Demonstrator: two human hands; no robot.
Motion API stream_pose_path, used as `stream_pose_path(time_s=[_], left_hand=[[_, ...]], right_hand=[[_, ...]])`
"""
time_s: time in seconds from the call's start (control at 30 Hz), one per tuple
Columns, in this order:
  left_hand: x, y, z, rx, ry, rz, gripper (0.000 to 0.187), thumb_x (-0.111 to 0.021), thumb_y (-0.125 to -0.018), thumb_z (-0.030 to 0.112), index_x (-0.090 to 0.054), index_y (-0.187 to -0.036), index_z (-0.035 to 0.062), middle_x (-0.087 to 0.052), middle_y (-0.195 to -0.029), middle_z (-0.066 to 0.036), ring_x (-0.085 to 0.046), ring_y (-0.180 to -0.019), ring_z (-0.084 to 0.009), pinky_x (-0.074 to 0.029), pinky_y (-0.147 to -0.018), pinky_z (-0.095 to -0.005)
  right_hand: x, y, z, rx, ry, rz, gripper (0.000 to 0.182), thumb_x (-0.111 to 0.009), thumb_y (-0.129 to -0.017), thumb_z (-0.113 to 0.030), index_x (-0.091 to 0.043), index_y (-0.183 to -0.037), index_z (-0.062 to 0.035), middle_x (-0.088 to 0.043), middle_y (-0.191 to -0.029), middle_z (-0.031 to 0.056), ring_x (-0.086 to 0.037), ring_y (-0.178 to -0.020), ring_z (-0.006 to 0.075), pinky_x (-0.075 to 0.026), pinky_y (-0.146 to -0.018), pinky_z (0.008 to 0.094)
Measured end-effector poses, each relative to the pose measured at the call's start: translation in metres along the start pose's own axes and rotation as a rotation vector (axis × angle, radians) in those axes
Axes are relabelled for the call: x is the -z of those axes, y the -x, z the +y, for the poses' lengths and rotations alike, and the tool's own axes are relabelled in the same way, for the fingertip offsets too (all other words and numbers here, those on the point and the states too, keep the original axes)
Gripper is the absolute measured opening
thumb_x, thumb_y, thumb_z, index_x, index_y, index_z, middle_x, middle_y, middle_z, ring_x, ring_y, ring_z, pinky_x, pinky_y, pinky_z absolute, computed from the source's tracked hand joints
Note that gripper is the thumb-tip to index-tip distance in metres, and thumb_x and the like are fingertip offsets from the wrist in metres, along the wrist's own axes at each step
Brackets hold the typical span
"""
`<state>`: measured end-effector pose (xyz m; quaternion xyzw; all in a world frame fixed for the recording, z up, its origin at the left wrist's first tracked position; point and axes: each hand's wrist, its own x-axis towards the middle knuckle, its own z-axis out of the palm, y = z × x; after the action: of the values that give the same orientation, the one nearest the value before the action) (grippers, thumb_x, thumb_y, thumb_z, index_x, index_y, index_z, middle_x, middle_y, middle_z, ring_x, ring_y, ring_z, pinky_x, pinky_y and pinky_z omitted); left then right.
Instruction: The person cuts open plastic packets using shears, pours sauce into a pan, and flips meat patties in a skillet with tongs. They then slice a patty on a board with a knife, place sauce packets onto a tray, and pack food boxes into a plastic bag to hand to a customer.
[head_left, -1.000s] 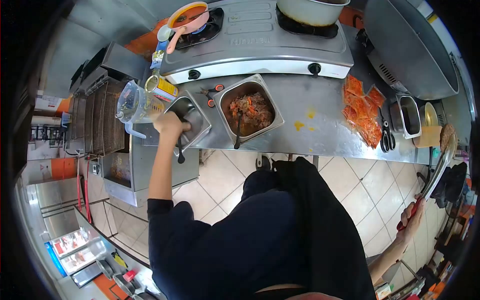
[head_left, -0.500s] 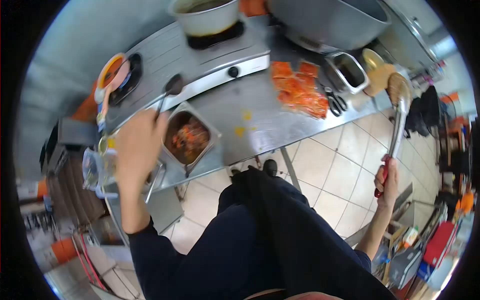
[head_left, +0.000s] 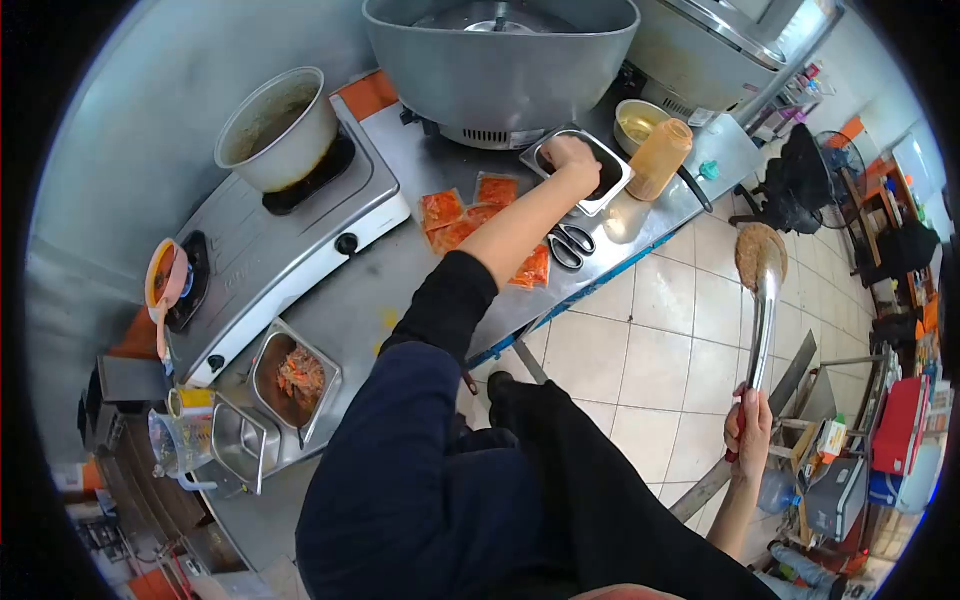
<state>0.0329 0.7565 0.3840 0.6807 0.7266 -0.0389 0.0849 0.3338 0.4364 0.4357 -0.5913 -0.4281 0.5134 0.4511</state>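
My left hand (head_left: pixel 570 156) is over a rectangular steel container (head_left: pixel 607 200) with dark contents. Its fingers curl down inside the rim, and what they grip is hidden. My right hand (head_left: pixel 752 424), held out over the floor, is closed round the red handle of metal tongs (head_left: pixel 764 330). At the tongs' far end is a flat, brown, patty-like piece (head_left: pixel 760 256). Beside the left forearm lie clear packets of orange-red food (head_left: pixel 440 211) and black-handled scissors (head_left: pixel 570 246). An orange-brown squeeze bottle (head_left: pixel 662 160) and a bowl of yellowish liquid (head_left: pixel 636 122) stand just past the container.
A gas stove (head_left: pixel 300 235) carries a stained pot (head_left: pixel 275 150) and a small pink-handled pan (head_left: pixel 165 275). Behind the counter's middle stands a large grey vessel (head_left: pixel 500 80). Steel pans, one holding chopped food (head_left: pixel 300 378), sit at the counter's left end. Tiled floor (head_left: pixel 650 370) lies right.
My left hand has moved right, from beside the chopped-food pan to the dark-filled container. The dark ladle near it earlier is no longer visible there. The view has shifted; my right hand still holds the tongs.
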Motion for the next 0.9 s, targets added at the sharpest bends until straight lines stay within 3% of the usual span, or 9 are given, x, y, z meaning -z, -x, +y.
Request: stream_pose_path(time_s=[0.07, 0.17, 0.27, 0.37, 0.53, 0.6, 0.67, 0.8, 0.9], left_hand=[[0.003, 0.026, -0.017, 0.021, 0.149, 0.370, 0.052, -0.054, -0.080, 0.055, -0.068, -0.095, 0.0072, -0.067, -0.095, -0.011, -0.066, -0.084, -0.0255, -0.050, -0.070, -0.0367], [0.025, 0.113, -0.090, -0.027, 0.365, 0.260, 0.054, -0.052, -0.079, 0.059, -0.071, -0.080, 0.0081, -0.067, -0.079, -0.016, -0.065, -0.081, -0.0320, -0.049, -0.071, -0.0407], [0.042, 0.214, -0.189, 0.311, 0.436, 0.215, 0.055, -0.053, -0.080, 0.055, -0.068, -0.075, 0.0028, -0.064, -0.076, -0.019, -0.064, -0.078, -0.0345, -0.048, -0.067, -0.0438], [0.041, 0.305, -0.301, 0.811, 0.196, 0.547, 0.041, -0.059, -0.080, 0.043, -0.066, -0.073, 0.0041, -0.064, -0.075, -0.017, -0.062, -0.076, -0.0329, -0.048, -0.066, -0.0446], [0.029, 0.380, -0.494, 0.991, -0.720, 1.038, 0.046, -0.058, -0.080, 0.045, -0.057, -0.094, 0.0010, -0.058, -0.082, -0.014, -0.060, -0.076, -0.0294, -0.047, -0.072, -0.0414], [0.026, 0.369, -0.554, 0.875, 0.256, 0.982, 0.057, -0.047, -0.085, 0.057, -0.054, -0.097, 0.0016, -0.053, -0.071, -0.007, -0.053, -0.058, -0.0204, -0.046, -0.058, -0.0341], [0.021, 0.354, -0.604, 0.632, 2.047, 0.304, 0.069, -0.036, -0.085, 0.067, -0.052, -0.099, 0.0009, -0.048, -0.063, -0.002, -0.040, -0.046, -0.0112, -0.034, -0.043, -0.0247], [0.002, 0.302, -0.614, 0.308, 2.736, 0.471, 0.078, -0.032, -0.080, 0.073, -0.049, -0.099, -0.0006, -0.036, -0.050, 0.007, -0.027, -0.039, -0.0062, -0.015, -0.039, -0.0220], [-0.006, 0.286, -0.639, 0.364, 2.720, 0.700, 0.048, -0.035, -0.090, 0.056, -0.050, -0.081, 0.0109, -0.031, -0.048, 0.009, -0.024, -0.038, -0.0056, -0.013, -0.039, -0.0223]], right_hand=[[0.013, -0.006, 0.002, -0.041, 0.039, 0.071, 0.024, -0.043, -0.097, -0.028, -0.050, -0.094, -0.0058, -0.033, -0.048, -0.0056, -0.024, -0.035, 0.0011, -0.013, -0.030, 0.0191], [0.029, -0.021, 0.013, -0.032, -0.004, 0.073, 0.025, -0.044, -0.097, -0.030, -0.052, -0.097, -0.0063, -0.033, -0.048, -0.0052, -0.024, -0.035, 0.0013, -0.014, -0.030, 0.0184], [0.024, -0.029, 0.012, -0.026, -0.008, 0.044, 0.029, -0.044, -0.096, -0.035, -0.050, -0.096, -0.0060, -0.033, -0.047, -0.0045, -0.025, -0.034, 0.0020, -0.015, -0.030, 0.0191], [0.011, -0.030, 0.006, 0.018, -0.008, 0.002, 0.032, -0.043, -0.096, -0.037, -0.047, -0.094, -0.0060, -0.032, -0.047, -0.0042, -0.024, -0.035, 0.0015, -0.015, -0.030, 0.0192], [-0.015, -0.019, -0.002, 0.029, -0.073, -0.059, 0.031, -0.044, -0.095, -0.040, -0.046, -0.099, -0.0090, -0.030, -0.048, -0.0047, -0.021, -0.033, 0.0015, -0.012, -0.030, 0.0199], [-0.031, -0.008, -0.003, 0.027, -0.065, -0.025, 0.031, -0.044, -0.095, -0.040, -0.046, -0.099, -0.0094, -0.030, -0.048, -0.0048, -0.020, -0.033, 0.0015, -0.012, -0.030, 0.0198], [-0.037, -0.001, 0.001, 0.047, -0.102, -0.076, 0.031, -0.044, -0.095, -0.040, -0.046, -0.099, -0.0101, -0.030, -0.048, -0.0048, -0.020, -0.033, 0.0017, -0.013, -0.030, 0.0196], [-0.058, 0.028, 0.001, 0.030, -0.124, -0.051, 0.030, -0.045, -0.095, -0.038, -0.048, -0.099, -0.0083, -0.031, -0.048, -0.0048, -0.023, -0.035, 0.0011, -0.013, -0.030, 0.0184], [-0.070, 0.053, 0.006, 0.025, -0.100, -0.020, 0.030, -0.045, -0.095, -0.039, -0.047, -0.099, -0.0084, -0.031, -0.048, -0.0048, -0.023, -0.035, 0.0012, -0.013, -0.030, 0.0184]])
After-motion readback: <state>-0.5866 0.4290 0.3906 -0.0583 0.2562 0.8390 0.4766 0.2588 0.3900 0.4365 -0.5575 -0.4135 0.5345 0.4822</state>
